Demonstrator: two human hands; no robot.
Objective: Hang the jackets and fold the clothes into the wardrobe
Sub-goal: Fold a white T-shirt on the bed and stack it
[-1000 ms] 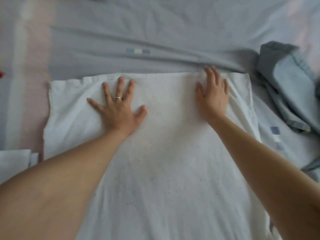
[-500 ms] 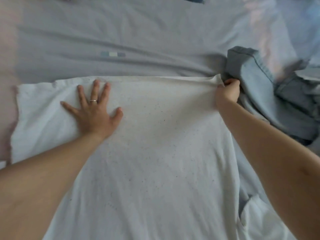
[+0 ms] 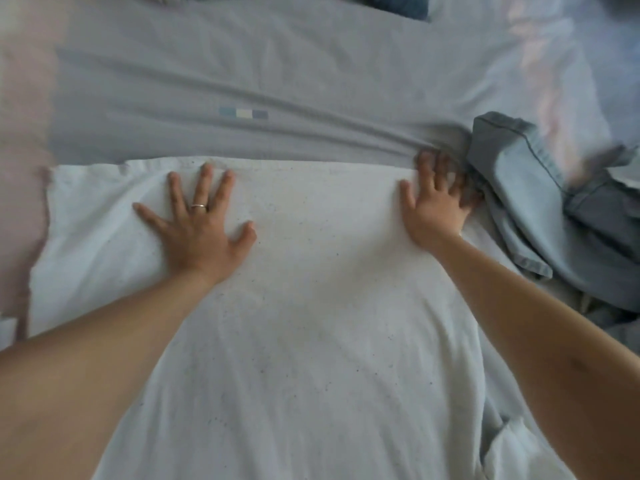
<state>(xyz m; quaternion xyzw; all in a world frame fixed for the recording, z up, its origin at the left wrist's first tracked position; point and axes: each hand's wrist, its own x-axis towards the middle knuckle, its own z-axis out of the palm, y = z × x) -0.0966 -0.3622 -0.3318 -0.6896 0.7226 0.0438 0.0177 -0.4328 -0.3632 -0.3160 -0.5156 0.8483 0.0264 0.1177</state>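
Head view: pressing the white shirt (image 3: 311, 323) flat onto the grey bedsheet (image 3: 242, 64). Left hand (image 3: 201, 237) laid flat near the far left edge, fingers spread, gripping nothing. Right hand (image 3: 431, 209) at the far right corner, fingers straight though blurred, likewise holding nothing. Just beside that corner, a crumpled denim garment (image 3: 512, 188). Risk: snagging the denim or rucking the sheet underneath with a careless sideways sweep, spoiling the fold.

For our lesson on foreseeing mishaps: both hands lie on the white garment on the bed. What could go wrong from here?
1. The right hand lies at the far corner of the white garment, beside the denim garment; smoothing outward could drag the denim.
2. The bed sheet is ridged there, so creases could be pressed in.
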